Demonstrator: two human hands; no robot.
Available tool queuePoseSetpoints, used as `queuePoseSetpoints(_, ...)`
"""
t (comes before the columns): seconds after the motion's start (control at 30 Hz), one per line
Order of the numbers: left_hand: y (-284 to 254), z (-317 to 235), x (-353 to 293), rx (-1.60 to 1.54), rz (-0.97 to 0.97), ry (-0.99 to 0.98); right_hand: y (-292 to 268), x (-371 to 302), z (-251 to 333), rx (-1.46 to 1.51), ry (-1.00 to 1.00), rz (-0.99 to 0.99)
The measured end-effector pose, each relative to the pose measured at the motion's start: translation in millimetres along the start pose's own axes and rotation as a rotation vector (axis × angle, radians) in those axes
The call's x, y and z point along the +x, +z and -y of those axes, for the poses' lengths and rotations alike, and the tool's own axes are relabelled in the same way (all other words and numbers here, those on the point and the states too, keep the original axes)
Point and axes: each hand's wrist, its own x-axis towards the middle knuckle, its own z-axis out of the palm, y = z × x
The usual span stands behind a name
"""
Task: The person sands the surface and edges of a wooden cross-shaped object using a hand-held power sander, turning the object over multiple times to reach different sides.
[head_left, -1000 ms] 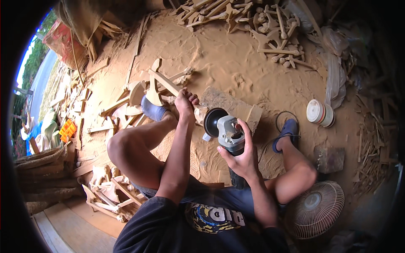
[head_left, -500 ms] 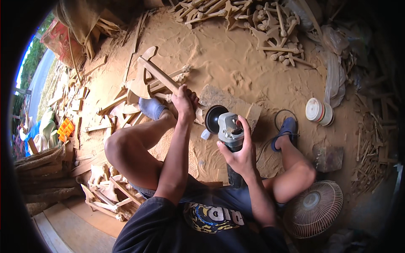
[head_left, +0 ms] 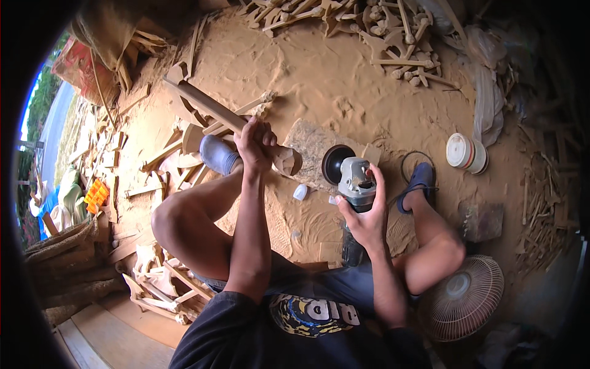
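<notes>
My left hand (head_left: 253, 147) is wrapped round the handle of a carved wooden axe (head_left: 212, 107). Its head end points up and to the left; the thick butt end sticks out past my fist toward the right. In my right hand (head_left: 370, 224) is an angle grinder (head_left: 356, 181), held upright by its grey gear housing with the thumb at the left side. The grinder's round black disc (head_left: 337, 163) faces the butt of the handle, and a gap shows between them. Below both lies a dusty flat slab (head_left: 310, 138). A small white piece (head_left: 300, 192) rests near it.
Wooden carvings lie piled at the far edge (head_left: 402, 46) and beside my left knee (head_left: 161, 280). At right stand a white tub (head_left: 460, 150), a block (head_left: 482, 221) and a caged fan (head_left: 464, 298). A dark cord (head_left: 402, 161) loops by my right foot. Sawdust covers the ground.
The axe has turned in my left hand, its head now tipped further left and its butt end showing. My right hand has carried the grinder slightly to the right, away from the wood.
</notes>
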Motion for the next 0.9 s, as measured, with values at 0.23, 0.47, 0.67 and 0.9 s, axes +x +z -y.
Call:
queuePoseSetpoints(0.23, -41.1, -37.7, 44.4, -0.056, -0.069, 0.144, 4.2, 5.6, -1.3, 0.016, 0.081, 0.007)
queuePoseSetpoints(0.47, -27.6, 39.8, 20.3, 0.183, -0.584, 0.114, 27.0, 4.8, -37.9, 0.017, 0.14, 0.043)
queuePoseSetpoints(0.67, -45.5, 62.0, 25.4, 0.164, -0.889, 0.223, 44.0, 2.0, -69.9, -0.016, 0.237, 0.078)
queuePoseSetpoints(0.9, -25.2, 61.8, 18.1, 0.201, -0.83, 0.223, 51.4, -2.8, -90.4, -0.024, 0.237, 0.088)
